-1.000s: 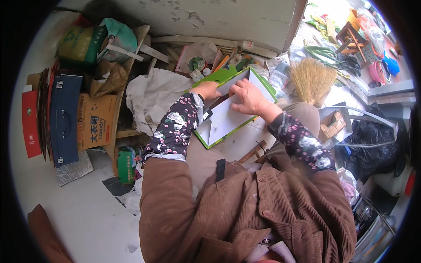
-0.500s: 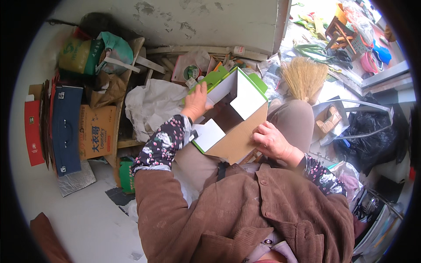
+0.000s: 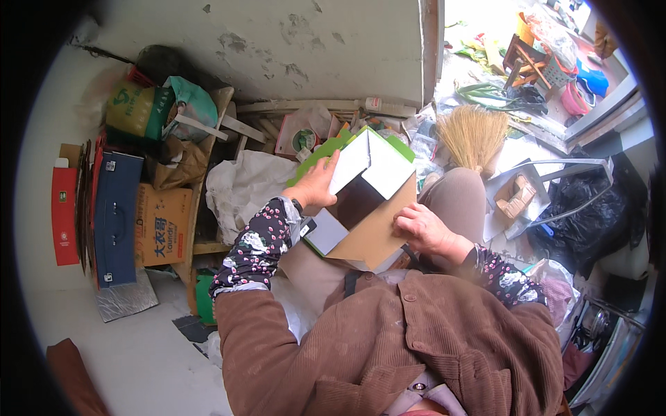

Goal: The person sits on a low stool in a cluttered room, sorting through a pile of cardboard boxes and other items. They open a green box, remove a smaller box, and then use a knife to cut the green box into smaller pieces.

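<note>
An open cardboard box (image 3: 390, 216) with white and bare brown inner faces and green outer edges rests tilted on my lap. My left hand (image 3: 313, 186) is at its left side, fingers stretched along a raised white flap (image 3: 351, 161) and thumb apart near the opening. Another white flap (image 3: 388, 170) slants over the far end, beside the first. On the right, my right hand (image 3: 424, 227) has its fingers curled on the edge of the brown panel. Their tips are partly hidden. Dark shadow fills the box's inside.
A straw broom (image 3: 473, 137) stands beyond my knee. To the right are a small open carton (image 3: 519, 197) and a black plastic bag (image 3: 579, 215). Crumpled white plastic (image 3: 246, 187) lies left of the box. Further left stand a blue case (image 3: 116, 211) and a brown carton (image 3: 165, 225).
My left hand has shifted from the green edge onto the white flap, its fingers straightening. That flap now leans further over the opening, near the other one. My right hand stays at the brown panel.
</note>
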